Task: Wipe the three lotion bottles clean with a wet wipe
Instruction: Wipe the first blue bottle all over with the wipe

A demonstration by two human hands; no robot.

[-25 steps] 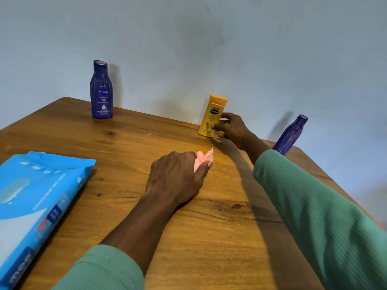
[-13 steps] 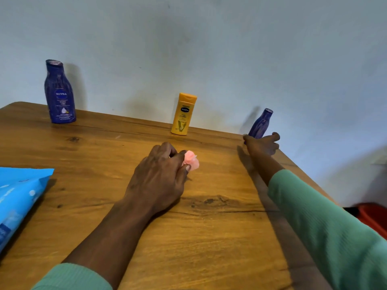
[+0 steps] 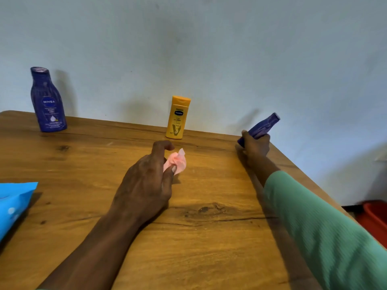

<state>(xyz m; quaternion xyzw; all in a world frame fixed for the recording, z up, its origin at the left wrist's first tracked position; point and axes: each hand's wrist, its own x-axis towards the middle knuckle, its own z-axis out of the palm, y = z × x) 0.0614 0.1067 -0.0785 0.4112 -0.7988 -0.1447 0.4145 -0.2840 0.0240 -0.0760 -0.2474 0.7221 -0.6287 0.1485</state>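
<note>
Three bottles: two blue [image 3: 48, 101] [image 3: 264, 127], one yellow [image 3: 178, 118]. Right hand [image 3: 256, 145] grip wraps tilted blue; left hand [image 3: 146, 183] pinches one pink wipe [image 3: 177, 161].

A dark blue Nivea bottle [image 3: 48, 100] and a yellow bottle [image 3: 178, 118] stand upright at the worktop's far edge, a purple bottle [image 3: 262, 127] is held tilted, and a crumpled pink wipe [image 3: 177, 161] is pinched.
</note>
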